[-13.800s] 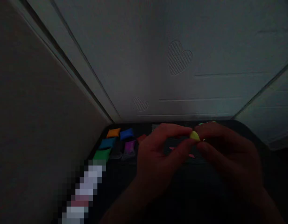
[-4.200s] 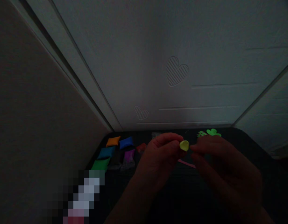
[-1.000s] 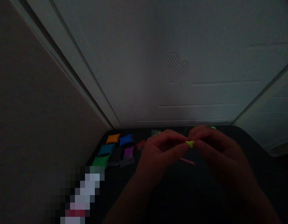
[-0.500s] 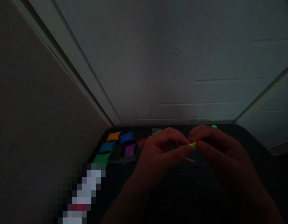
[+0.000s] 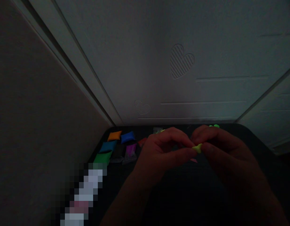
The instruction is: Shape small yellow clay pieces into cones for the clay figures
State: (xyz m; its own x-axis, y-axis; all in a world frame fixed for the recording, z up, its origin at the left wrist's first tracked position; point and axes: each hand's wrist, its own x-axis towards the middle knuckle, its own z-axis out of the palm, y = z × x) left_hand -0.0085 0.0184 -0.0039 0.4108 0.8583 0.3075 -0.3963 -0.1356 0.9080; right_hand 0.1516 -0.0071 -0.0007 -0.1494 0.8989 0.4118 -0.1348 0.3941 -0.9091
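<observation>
A small lump of yellow modelling clay [image 5: 197, 148] is pinched between the fingertips of both hands, above the dark table. My left hand [image 5: 165, 149] grips its left end between thumb and forefinger. The fingertips of my right hand [image 5: 221, 147] close on its right end. Part of the lump is hidden by the fingers. Just beyond and below the hands, a pink strip [image 5: 194, 160] lies on the table, partly covered by my left thumb.
Packets in orange [image 5: 114, 136], blue [image 5: 128, 137], teal [image 5: 108, 146], green [image 5: 102, 158], black [image 5: 118, 152] and purple [image 5: 130, 150] lie at left. A red packet [image 5: 142, 142], a clear bag [image 5: 157, 130] and bright green pieces [image 5: 215, 126] lie farther back. A white panel [image 5: 145, 72] rises behind the table [image 5: 182, 194].
Both hands have shifted slightly right with the clay, and more of the lump shows between the fingertips. The view has tilted a little, and less of the pink strip is visible.
</observation>
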